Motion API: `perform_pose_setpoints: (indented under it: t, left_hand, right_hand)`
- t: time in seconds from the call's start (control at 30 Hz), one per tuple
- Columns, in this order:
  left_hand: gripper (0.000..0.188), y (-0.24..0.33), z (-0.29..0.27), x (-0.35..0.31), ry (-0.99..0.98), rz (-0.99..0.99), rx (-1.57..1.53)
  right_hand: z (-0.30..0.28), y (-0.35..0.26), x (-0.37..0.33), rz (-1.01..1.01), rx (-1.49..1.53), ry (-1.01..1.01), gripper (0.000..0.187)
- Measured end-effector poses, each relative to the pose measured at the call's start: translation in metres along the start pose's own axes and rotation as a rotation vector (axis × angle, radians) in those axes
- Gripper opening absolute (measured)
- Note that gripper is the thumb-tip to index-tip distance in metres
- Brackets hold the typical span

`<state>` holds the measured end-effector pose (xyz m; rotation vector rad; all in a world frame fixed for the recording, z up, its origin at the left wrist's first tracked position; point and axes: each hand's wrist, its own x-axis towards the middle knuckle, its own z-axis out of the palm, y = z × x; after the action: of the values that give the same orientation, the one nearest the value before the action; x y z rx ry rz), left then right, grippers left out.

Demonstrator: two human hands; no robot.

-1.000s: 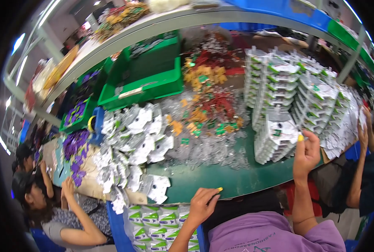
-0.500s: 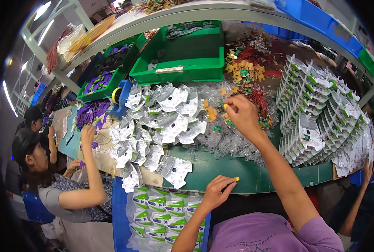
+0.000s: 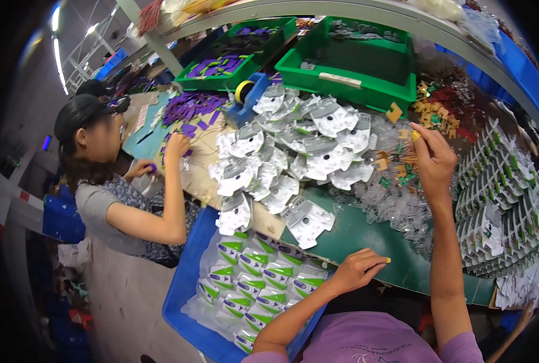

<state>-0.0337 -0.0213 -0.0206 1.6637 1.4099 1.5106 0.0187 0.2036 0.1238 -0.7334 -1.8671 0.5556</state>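
My right hand (image 3: 434, 158) reaches out over a heap of small orange and green pieces (image 3: 396, 164) lying among clear plastic blisters (image 3: 396, 209). Its fingers are drawn together, and I see nothing between them. My left hand (image 3: 357, 270) rests loosely on the near edge of the green table top (image 3: 366, 233) and holds nothing. It lies just right of a blue crate (image 3: 188, 290) filled with green-and-white bagged packs (image 3: 251, 284). A pile of white and grey backing cards (image 3: 294, 148) lies to the left of my right hand.
Rows of upright packed cards (image 3: 502, 199) fill the table's right side. Two green trays (image 3: 348, 69) (image 3: 233, 54) stand at the back, with a blue tape dispenser (image 3: 245, 94) in front. A person in a black cap (image 3: 109, 181) at the left handles purple pieces (image 3: 188, 109).
My right hand went from the table's near right edge out to the orange pieces and stays over them. The view has swung toward the left. My left hand has stayed on the table edge.
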Motion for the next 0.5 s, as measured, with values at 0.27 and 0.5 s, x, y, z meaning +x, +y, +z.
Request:
perform_pose_setpoints:
  t: [0.27,0.5]
  left_hand:
    - [0.012,0.000,0.008,0.003,0.030,0.036,0.040]
    - [0.010,-0.008,0.015,0.000,0.100,0.104,0.031]
  right_hand:
    - [-0.005,0.051,-0.029,1.017,1.415,-0.018,0.036]
    - [-0.029,0.088,-0.054,0.851,1.292,-0.143,0.028]
